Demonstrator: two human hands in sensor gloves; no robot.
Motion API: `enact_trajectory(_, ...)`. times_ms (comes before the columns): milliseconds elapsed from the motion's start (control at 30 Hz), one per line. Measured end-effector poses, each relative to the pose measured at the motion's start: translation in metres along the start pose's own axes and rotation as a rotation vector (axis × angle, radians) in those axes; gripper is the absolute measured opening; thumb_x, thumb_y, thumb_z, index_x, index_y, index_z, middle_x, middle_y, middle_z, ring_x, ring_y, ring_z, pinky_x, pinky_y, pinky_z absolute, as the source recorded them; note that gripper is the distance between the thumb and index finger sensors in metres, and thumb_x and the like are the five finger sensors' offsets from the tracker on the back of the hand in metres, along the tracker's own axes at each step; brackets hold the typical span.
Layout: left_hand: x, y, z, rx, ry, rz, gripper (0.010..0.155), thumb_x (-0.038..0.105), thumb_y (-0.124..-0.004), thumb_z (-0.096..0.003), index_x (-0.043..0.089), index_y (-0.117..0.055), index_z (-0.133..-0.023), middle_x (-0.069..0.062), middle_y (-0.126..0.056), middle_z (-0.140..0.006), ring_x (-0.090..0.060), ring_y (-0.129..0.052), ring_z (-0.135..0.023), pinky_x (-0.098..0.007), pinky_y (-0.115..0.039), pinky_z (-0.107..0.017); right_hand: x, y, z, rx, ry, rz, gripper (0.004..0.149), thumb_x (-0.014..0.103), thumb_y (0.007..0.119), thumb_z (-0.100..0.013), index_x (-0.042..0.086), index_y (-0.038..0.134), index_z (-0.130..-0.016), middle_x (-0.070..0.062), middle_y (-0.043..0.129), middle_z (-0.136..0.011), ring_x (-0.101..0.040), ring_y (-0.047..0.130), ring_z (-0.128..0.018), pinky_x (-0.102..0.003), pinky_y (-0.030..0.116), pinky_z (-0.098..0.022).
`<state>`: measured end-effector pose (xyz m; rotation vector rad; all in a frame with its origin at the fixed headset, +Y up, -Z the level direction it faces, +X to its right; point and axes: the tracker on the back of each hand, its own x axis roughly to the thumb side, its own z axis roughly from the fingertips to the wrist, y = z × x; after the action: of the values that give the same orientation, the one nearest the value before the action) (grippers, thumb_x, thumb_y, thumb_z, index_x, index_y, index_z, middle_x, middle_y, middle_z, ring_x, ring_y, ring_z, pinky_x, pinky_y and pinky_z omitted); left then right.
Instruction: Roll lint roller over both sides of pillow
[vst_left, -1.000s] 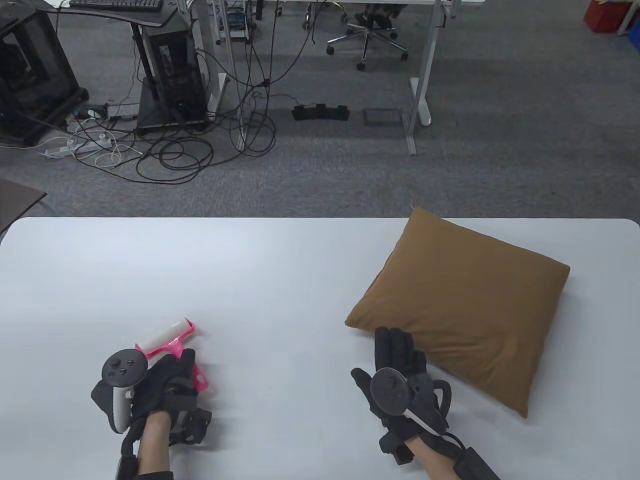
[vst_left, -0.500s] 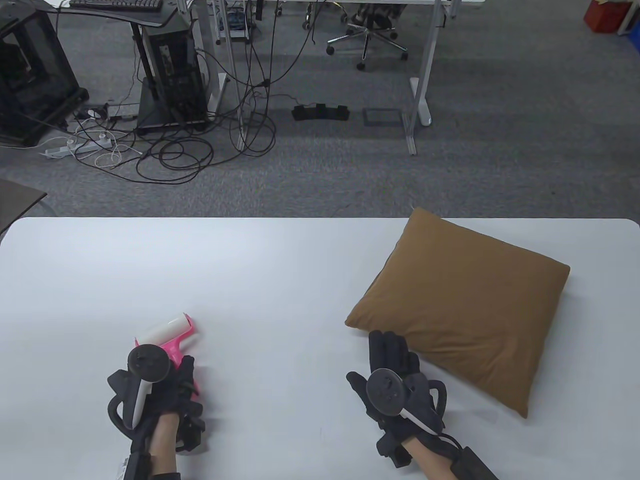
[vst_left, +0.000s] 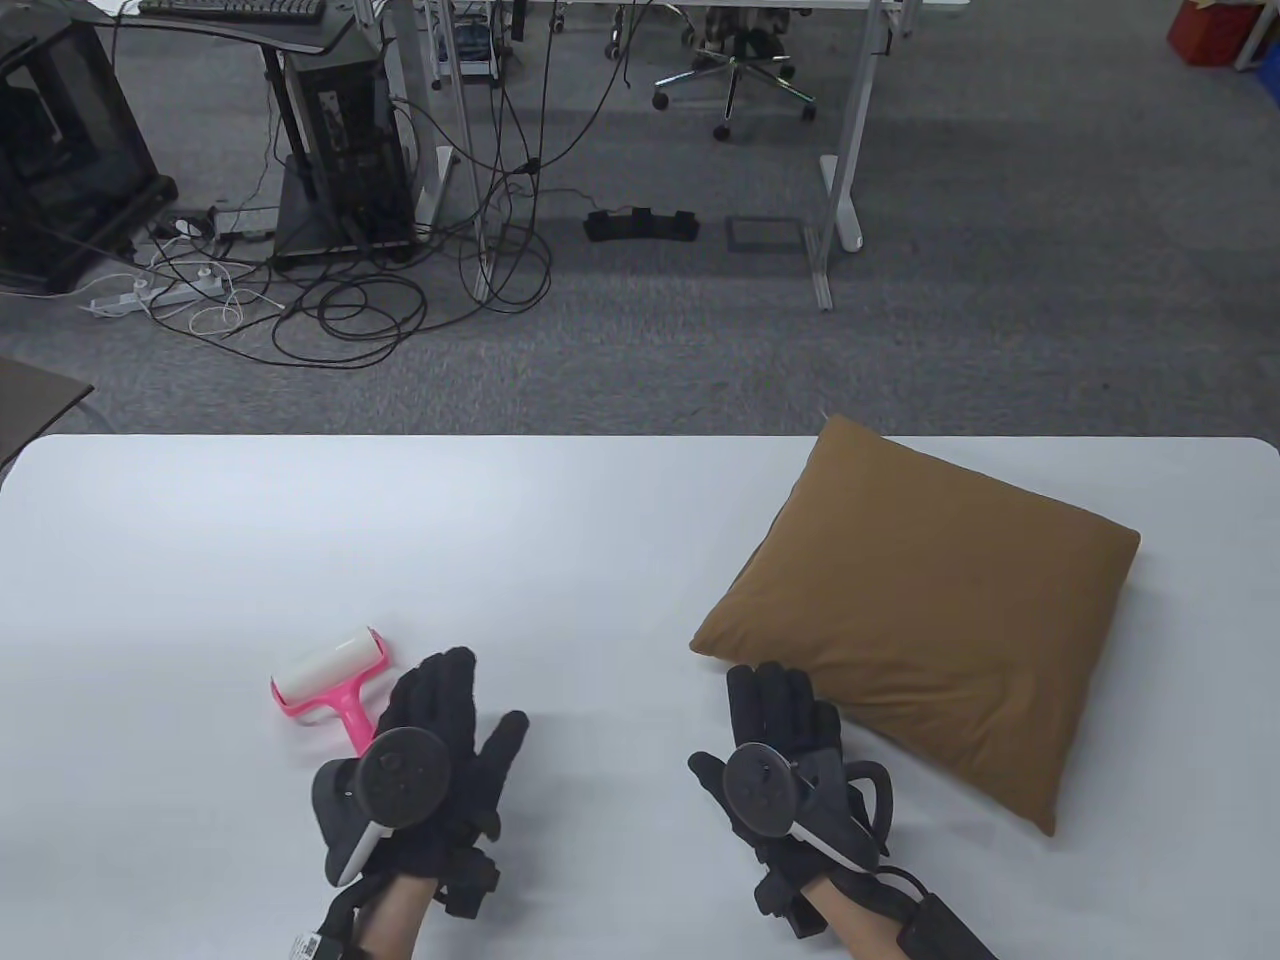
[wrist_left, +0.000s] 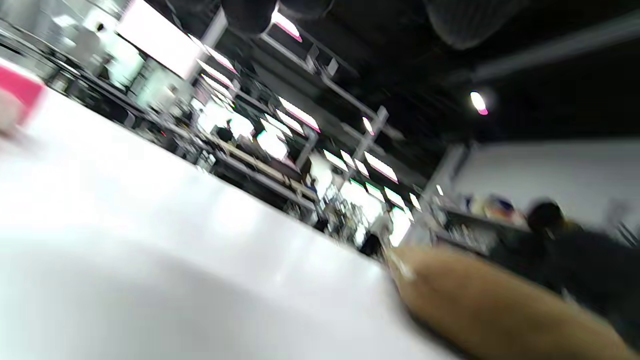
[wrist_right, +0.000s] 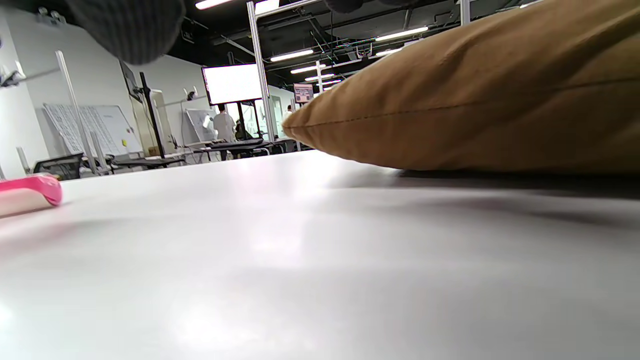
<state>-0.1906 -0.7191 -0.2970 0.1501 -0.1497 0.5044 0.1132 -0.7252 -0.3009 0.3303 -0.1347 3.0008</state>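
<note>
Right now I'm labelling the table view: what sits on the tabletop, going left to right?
Lint roller → left hand → right hand → pillow.

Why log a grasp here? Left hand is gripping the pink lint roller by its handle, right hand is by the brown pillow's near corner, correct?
Not quite. In the table view the left hand is open with fingers spread, and the pink lint roller lies free on the white table beside it. The right hand is by the brown pillow's near corner, as you say.
</note>
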Motion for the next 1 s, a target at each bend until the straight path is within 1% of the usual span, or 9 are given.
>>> enact_trajectory(67,0.011,-0.018,-0.003,-0.087,-0.061,-0.088,0.085,0.066,-0.056,-0.0484,0.018,-0.027,-0.113,-0.01,-0.032,-0.117,-0.043,-0.033,-0.106,-0.067,-0.034,-0.07,0.0,0.001,0.0,0.011,0.015,0.032,0.083,0.06,0.054,-0.057,0.014,0.013,-0.112,-0.028,0.016,-0.117,-0.055,0.027,-0.102,-0.069,0.034,-0.066)
enact_trajectory(167,0.022,-0.039,-0.008,-0.178,-0.102,-0.138,0.085,0.067,-0.056,-0.0479,0.02,-0.025,-0.113,-0.009,-0.029,-0.118,-0.042,-0.031,-0.106,-0.067,-0.032,-0.07,0.0,0.005,0.0,0.019,0.031,0.055,0.082,0.06,0.054,-0.057,0.015,0.013,-0.112,-0.028,0.015,-0.118,-0.056,0.025,-0.102,-0.07,0.032,-0.065)
enact_trajectory(233,0.026,-0.048,-0.01,-0.224,-0.102,-0.181,0.085,0.068,-0.055,-0.0473,0.023,-0.022,-0.112,-0.008,-0.023,-0.118,-0.042,-0.025,-0.107,-0.067,-0.029,-0.07,0.0,0.007,-0.001,0.033,0.037,0.077,0.082,0.061,0.054,-0.057,0.017,0.013,-0.112,-0.026,0.014,-0.118,-0.057,0.023,-0.102,-0.073,0.032,-0.064)
enact_trajectory(333,0.029,-0.057,-0.011,-0.288,-0.1,-0.25,0.086,0.07,-0.052,-0.0468,0.028,-0.014,-0.111,-0.007,-0.011,-0.117,-0.042,-0.014,-0.107,-0.068,-0.024,-0.07,0.001,0.011,-0.001,0.058,0.039,0.1,0.082,0.061,0.054,-0.057,0.017,0.012,-0.112,-0.027,0.012,-0.118,-0.056,0.021,-0.102,-0.073,0.031,-0.064)
enact_trajectory(433,0.028,-0.06,-0.013,-0.322,-0.075,-0.273,0.086,0.068,-0.054,-0.0474,0.027,-0.013,-0.11,-0.007,-0.007,-0.116,-0.041,-0.011,-0.107,-0.068,-0.023,-0.07,0.001,0.014,-0.003,0.087,0.031,0.083,0.081,0.061,0.053,-0.057,0.018,0.012,-0.112,-0.026,0.011,-0.118,-0.056,0.02,-0.102,-0.073,0.031,-0.064)
enact_trajectory(600,0.022,-0.054,-0.014,-0.294,-0.034,-0.236,0.084,0.067,-0.054,-0.0477,0.03,-0.013,-0.11,-0.01,-0.004,-0.114,-0.041,-0.011,-0.106,-0.069,-0.022,-0.07,0.001,0.017,-0.003,0.11,0.036,0.088,0.081,0.061,0.053,-0.057,0.018,0.012,-0.112,-0.026,0.01,-0.118,-0.056,0.019,-0.102,-0.073,0.03,-0.064)
enact_trajectory(667,0.021,-0.052,-0.014,-0.284,-0.023,-0.246,0.081,0.066,-0.055,-0.0479,0.033,-0.014,-0.11,-0.01,-0.003,-0.113,-0.041,-0.01,-0.106,-0.069,-0.021,-0.07,0.001,0.018,-0.003,0.119,0.036,0.084,0.081,0.061,0.053,-0.057,0.018,0.012,-0.112,-0.027,0.01,-0.117,-0.056,0.019,-0.102,-0.073,0.03,-0.064)
enact_trajectory(867,0.018,-0.048,-0.013,-0.254,-0.013,-0.237,0.081,0.066,-0.055,-0.0478,0.034,-0.014,-0.11,-0.01,-0.001,-0.113,-0.041,-0.009,-0.106,-0.069,-0.021,-0.069,0.004,0.02,-0.003,0.15,0.034,0.076,0.081,0.06,0.052,-0.057,0.017,0.012,-0.112,-0.027,0.009,-0.117,-0.056,0.02,-0.102,-0.073,0.031,-0.064)
enact_trajectory(1000,0.015,-0.047,-0.013,-0.258,-0.001,-0.232,0.081,0.066,-0.054,-0.0478,0.034,-0.014,-0.11,-0.01,-0.001,-0.112,-0.041,-0.01,-0.106,-0.068,-0.021,-0.07,0.004,0.021,-0.004,0.152,0.031,0.067,0.081,0.06,0.052,-0.057,0.017,0.012,-0.112,-0.027,0.009,-0.117,-0.056,0.02,-0.101,-0.073,0.032,-0.064)
